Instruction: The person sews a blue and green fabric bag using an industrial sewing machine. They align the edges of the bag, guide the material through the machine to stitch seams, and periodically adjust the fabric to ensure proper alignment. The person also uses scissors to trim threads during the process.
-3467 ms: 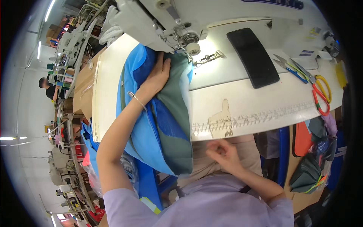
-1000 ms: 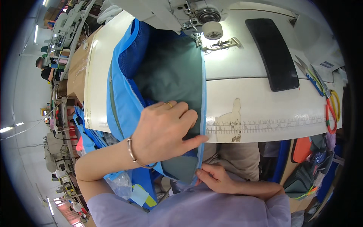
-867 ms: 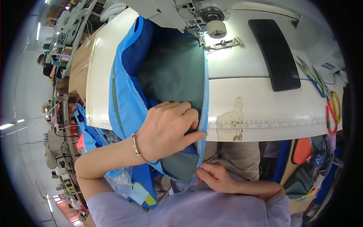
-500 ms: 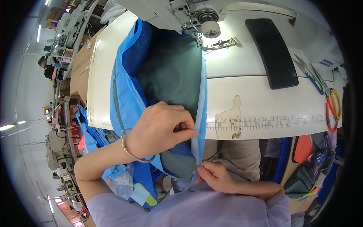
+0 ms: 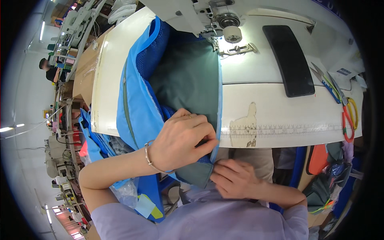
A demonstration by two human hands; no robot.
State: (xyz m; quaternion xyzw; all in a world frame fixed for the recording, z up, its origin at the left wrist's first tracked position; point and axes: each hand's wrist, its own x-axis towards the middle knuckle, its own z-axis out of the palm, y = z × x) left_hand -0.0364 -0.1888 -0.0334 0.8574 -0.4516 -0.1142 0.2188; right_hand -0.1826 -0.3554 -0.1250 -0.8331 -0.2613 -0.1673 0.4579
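A sewn fabric piece (image 5: 184,76), dark grey-green with bright blue mesh and a light blue border, lies on the sewing table. Its far right edge sits beneath the presser foot (image 5: 215,43) of the sewing machine. My left hand (image 5: 184,138), with a bangle at the wrist, rests over the piece and pinches its right edge with thumb and forefinger. Closer to my body, my right hand (image 5: 236,178) has its fingers closed at the near corner of the same edge, just past the table's front. The fingertips of my right hand are partly hidden.
Right of the machine lie a black phone (image 5: 289,60), metal-bladed scissors (image 5: 346,116) and a smaller snipping tool (image 5: 329,84). A metal seam guide (image 5: 240,49) is fixed beside the foot. A printed ruler (image 5: 276,131) runs along the table front. Blue fabric (image 5: 94,136) hangs at left.
The light blue strip along the right edge now shows much narrower. My left hand has shifted slightly right with the edge, and my right hand has moved a little up and right.
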